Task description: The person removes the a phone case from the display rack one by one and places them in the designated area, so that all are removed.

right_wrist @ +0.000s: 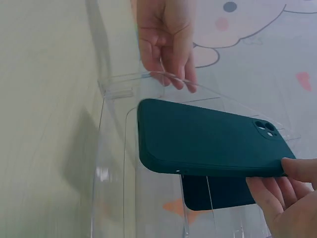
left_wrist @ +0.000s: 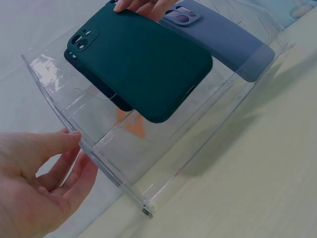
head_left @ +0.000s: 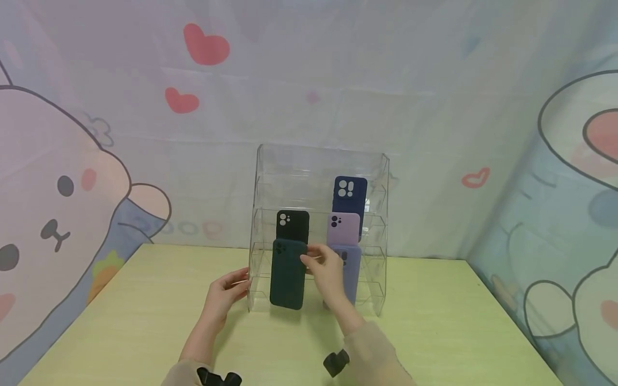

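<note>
A dark green phone case [head_left: 287, 279] is pinched at its upper right edge between the thumb and fingers of my right hand [head_left: 328, 271]. It leans over the lower left front of a clear tiered display rack [head_left: 299, 187]. In the left wrist view the case's lower end hangs over the bottom tier. My left hand [head_left: 224, 292] holds the rack's left side panel, thumb on one face and fingers on the other [left_wrist: 44, 173]. A black phone case [head_left: 293, 225] stands behind the green one, its lower part hidden.
On the rack's right side stand a navy phone case [head_left: 354, 195], a lilac one [head_left: 344, 230] and a blue-violet one [head_left: 353, 273], partly behind my right hand. The rack stands on a pale yellow table [head_left: 434, 321] before a cartoon-printed cloth [head_left: 434, 80].
</note>
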Available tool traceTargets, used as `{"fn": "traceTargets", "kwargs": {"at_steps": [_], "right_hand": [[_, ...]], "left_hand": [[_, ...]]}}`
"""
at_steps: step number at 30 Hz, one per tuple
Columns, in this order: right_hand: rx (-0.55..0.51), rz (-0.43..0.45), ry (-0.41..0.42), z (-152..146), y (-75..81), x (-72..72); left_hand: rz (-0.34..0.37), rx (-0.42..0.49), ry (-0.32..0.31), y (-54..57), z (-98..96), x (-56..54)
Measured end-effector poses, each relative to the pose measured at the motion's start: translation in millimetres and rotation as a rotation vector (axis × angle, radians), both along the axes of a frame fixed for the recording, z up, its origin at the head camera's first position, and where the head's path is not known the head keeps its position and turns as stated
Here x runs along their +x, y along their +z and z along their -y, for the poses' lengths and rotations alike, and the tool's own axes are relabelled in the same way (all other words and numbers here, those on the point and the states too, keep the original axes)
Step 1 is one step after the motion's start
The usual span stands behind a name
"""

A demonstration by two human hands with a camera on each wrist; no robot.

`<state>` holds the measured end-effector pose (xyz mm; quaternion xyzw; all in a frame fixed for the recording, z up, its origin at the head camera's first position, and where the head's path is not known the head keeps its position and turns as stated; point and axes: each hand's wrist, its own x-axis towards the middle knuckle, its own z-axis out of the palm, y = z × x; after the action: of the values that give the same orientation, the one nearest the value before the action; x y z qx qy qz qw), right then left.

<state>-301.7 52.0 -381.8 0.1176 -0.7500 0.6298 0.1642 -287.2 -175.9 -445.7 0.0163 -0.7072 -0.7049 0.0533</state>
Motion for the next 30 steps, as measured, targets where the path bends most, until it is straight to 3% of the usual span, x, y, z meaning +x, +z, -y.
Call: {"fn": "traceTargets", "kwargs": {"at_steps": [7, 13, 21, 28, 30], "right_hand": [[0.004, 0.181, 0.063, 0, -2.0, 5.6], [-0.026, 0.315, 0.102, 2, -13.3, 10.1], [-0.068, 0.398, 0.179, 9, -40.4, 15.0], [-0.078, 0.438, 0.232, 14, -47.6, 23.6], [-0.08, 0.454, 0.243, 16, -57.4, 20.1]], "left_hand": [[0.003, -0.003, 0.007, 0.0, 0.1, 0.9], [0.001, -0.007, 0.019, 0.4, -0.6, 1.1], [-0.005, -0.009, 0.02, -1.0, -0.7, 0.8], [-0.008, -0.011, 0.009, -1.1, 0.3, 1.1], [-0.006, -0.016, 0.009, -1.1, 0.6, 0.8]]}}
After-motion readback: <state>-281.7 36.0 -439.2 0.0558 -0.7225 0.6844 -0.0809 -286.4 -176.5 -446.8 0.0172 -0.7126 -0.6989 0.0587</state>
